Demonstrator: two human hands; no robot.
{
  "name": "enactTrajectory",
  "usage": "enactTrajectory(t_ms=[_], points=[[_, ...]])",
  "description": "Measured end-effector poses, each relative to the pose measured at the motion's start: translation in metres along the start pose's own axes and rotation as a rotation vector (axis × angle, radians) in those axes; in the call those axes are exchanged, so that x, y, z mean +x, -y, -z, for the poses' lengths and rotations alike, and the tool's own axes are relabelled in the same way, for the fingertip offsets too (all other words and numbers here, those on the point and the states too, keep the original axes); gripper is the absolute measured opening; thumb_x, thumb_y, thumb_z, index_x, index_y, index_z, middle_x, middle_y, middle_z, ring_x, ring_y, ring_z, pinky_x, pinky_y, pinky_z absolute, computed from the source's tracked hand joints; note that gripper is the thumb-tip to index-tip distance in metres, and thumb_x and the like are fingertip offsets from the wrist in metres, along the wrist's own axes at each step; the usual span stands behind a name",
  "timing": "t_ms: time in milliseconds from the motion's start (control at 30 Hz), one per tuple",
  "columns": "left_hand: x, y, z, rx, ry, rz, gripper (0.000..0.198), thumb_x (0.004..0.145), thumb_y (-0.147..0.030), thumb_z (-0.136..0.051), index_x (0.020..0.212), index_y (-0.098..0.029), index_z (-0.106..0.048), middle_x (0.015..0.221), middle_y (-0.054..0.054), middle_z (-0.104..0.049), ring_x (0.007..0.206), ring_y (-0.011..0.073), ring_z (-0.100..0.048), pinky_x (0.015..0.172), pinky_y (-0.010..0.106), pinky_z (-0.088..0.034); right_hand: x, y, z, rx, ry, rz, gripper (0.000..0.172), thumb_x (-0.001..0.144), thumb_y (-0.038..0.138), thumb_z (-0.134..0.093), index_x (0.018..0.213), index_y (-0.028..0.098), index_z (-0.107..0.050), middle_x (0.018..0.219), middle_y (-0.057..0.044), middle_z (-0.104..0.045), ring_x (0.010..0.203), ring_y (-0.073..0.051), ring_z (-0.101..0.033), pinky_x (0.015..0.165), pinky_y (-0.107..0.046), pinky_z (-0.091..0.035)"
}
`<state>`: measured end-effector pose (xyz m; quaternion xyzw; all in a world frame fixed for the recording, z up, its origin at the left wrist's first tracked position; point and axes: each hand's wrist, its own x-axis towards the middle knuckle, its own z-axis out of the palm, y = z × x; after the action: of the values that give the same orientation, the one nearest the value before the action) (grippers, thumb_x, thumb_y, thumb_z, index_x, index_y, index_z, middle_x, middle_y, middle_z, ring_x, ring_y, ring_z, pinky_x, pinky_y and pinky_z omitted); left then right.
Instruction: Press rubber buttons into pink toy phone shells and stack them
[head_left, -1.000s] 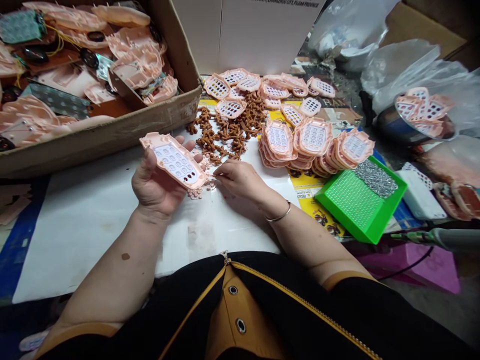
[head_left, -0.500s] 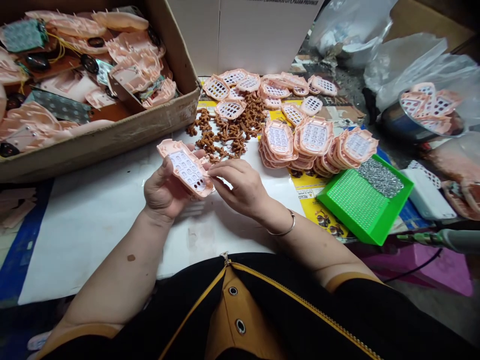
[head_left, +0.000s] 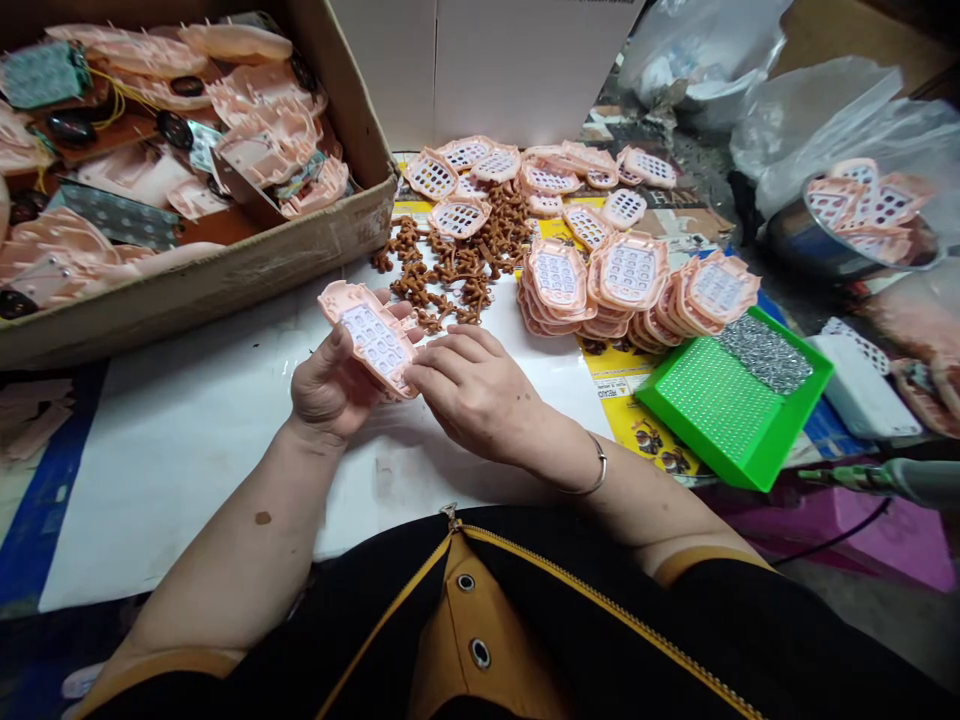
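Over the white-covered table, the two bare hands met at one pale pink, elongated plastic shell with a white keypad-patterned insert. Shell raised off the surface, tilted, its long axis running from upper left to lower right.

Left hand: holding the shell. Palm turned up, thumb along the near left edge, fingers passing beneath, their tips showing past the far edge. Left forearm slanted up from the lower left.

Right hand: back upward, fingers bent and drawn together, pointing left. Thumb and forefinger touched the shell's lower right end; whether a small piece sat between them could not be told. Right forearm came in from the lower right, a thin silver metal bangle around the wrist.

Surroundings: brown, branched, rubbery-looking pieces lay heaped beyond the hands; stacked pink shells with pale inserts stood to the right, just beside a bright green plastic tray.
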<state>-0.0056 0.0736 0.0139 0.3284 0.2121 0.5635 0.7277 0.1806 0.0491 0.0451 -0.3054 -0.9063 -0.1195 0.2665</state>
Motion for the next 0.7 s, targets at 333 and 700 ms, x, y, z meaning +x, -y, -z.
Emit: enactTrajectory(t_ms=[333,700], points=[[-0.002,-0.003,-0.005,0.008,0.087,-0.03,0.049,0.082,-0.039,-0.076,0.125,-0.019,-0.065,0.121,0.01,-0.073,0.106,0.027,-0.069,0.09,0.038,-0.057,0.0,-0.001,0.0,0.074,0.005,0.01,0.026,0.1,0.013,-0.039,0.095,0.013,-0.064,0.106,-0.013,-0.069,0.103,-0.022,-0.056,0.094,-0.038,-0.045],[0.0,-0.009,-0.007,-0.029,0.004,-0.126,0.048,0.078,-0.045,-0.08,0.118,-0.023,-0.067,0.117,0.007,-0.073,0.113,0.031,-0.068,0.107,0.054,-0.048,-0.003,-0.011,-0.012,0.248,-0.087,0.08,0.03,0.099,0.008,-0.037,0.118,0.011,-0.06,0.107,-0.011,-0.071,0.101,-0.021,-0.058,0.088,-0.037,-0.05]])
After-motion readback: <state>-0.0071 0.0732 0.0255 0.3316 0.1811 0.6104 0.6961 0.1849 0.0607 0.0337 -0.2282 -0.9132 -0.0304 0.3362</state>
